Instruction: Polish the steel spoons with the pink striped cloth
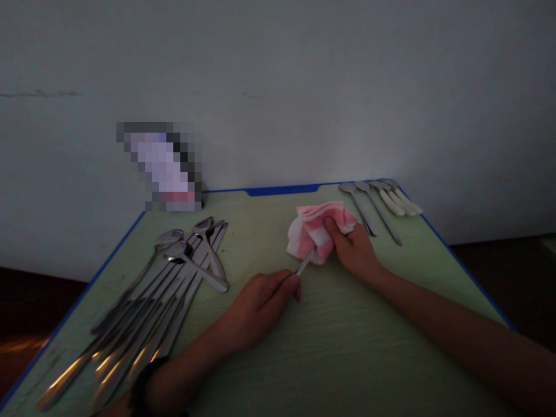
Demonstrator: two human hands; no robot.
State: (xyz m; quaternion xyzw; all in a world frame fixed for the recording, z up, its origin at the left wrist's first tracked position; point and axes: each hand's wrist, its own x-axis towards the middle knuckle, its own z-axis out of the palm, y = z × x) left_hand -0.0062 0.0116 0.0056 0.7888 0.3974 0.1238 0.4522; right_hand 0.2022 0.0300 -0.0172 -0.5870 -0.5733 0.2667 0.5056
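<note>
My left hand [264, 304] is closed on the handle of a metal utensil [305, 262], which slants up and to the right. Its far end is covered by a pink and white cloth [310, 231], so I cannot tell whether it is a spoon. Wrapped in that cloth, my right hand [354, 249] presses its thumb on top, around the hidden end of the utensil. To the left lie several table knives [147, 313] and spoons [208, 272] in a loose pile. At the back right, several spoons [369, 202] are laid out side by side, some with white handles [391, 202].
The light green table [260, 370] has a blue edge [282, 190] and stands against a pale wall [282, 87]. A blurred-out, phone-like object [160, 168] stands at the back left corner. A dark band [150, 382] is around my left wrist.
</note>
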